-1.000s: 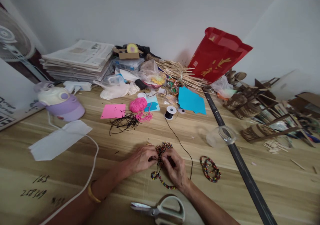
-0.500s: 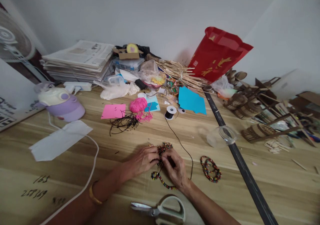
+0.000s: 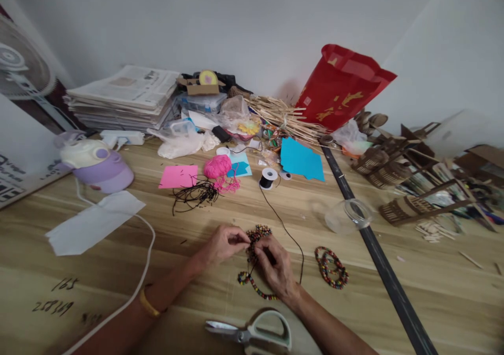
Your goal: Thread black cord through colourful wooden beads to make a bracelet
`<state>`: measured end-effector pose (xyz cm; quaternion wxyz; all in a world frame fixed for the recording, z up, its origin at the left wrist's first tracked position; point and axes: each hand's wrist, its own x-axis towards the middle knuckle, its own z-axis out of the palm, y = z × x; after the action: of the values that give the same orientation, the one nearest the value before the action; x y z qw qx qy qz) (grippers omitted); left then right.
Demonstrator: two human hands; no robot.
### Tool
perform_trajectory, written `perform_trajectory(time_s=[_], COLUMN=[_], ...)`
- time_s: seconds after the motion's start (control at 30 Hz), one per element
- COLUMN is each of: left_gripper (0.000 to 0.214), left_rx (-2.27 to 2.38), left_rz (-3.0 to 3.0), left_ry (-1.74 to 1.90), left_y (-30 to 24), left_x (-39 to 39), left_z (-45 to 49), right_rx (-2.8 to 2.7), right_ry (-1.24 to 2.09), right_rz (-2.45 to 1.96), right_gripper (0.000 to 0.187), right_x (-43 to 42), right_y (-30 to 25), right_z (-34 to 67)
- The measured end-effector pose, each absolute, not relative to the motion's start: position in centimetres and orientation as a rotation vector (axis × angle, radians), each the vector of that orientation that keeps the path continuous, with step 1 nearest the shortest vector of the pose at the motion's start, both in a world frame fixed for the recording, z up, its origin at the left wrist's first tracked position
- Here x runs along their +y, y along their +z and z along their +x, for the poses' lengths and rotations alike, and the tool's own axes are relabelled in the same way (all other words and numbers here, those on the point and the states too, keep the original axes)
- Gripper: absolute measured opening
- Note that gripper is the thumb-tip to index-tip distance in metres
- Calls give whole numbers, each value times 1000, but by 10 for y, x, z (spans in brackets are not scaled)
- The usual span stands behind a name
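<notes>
My left hand (image 3: 222, 243) and my right hand (image 3: 276, 266) meet over a small pile of coloured beads (image 3: 258, 232) on the wooden table (image 3: 197, 292). Both hands are pinched; the left fingertips hold something tiny, too small to name. A black cord (image 3: 284, 229) runs from my right hand back to a black thread spool (image 3: 268, 177). A strand of strung beads (image 3: 254, 285) hangs below my hands onto the table. A finished bead bracelet (image 3: 331, 266) lies to the right. Scissors (image 3: 252, 333) lie near the front edge.
A clear jar (image 3: 348, 215) lies on its side by a dark metal rail (image 3: 378, 255). Pink yarn (image 3: 218, 166), black cord scraps (image 3: 195, 193), pink paper (image 3: 178, 176) and blue paper (image 3: 301, 159) lie behind. A purple device (image 3: 96, 163), newspapers (image 3: 122, 95) and a red bag (image 3: 340, 84) stand further back.
My left hand has drawn its fingers into a tighter pinch and lifted slightly beside the beads. My right hand has barely moved.
</notes>
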<state>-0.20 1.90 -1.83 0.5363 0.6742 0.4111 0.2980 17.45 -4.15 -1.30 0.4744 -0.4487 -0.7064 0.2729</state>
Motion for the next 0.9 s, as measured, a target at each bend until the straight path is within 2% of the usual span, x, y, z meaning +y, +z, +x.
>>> perform_trajectory(time_s=[0.23,0.9], left_gripper=[20,15], left_rx=[895,838], left_rz=[1270,1267], left_ry=[691,677], left_y=[-17,-18], left_x=[21,21], left_z=[-4,-4], right_rx=[-1739,-1754], right_ry=[657,687], right_rz=[-1105,-1087], right_gripper=[14,14], right_x=[-41,-42], right_y=[-14,-16], right_z=[174,174])
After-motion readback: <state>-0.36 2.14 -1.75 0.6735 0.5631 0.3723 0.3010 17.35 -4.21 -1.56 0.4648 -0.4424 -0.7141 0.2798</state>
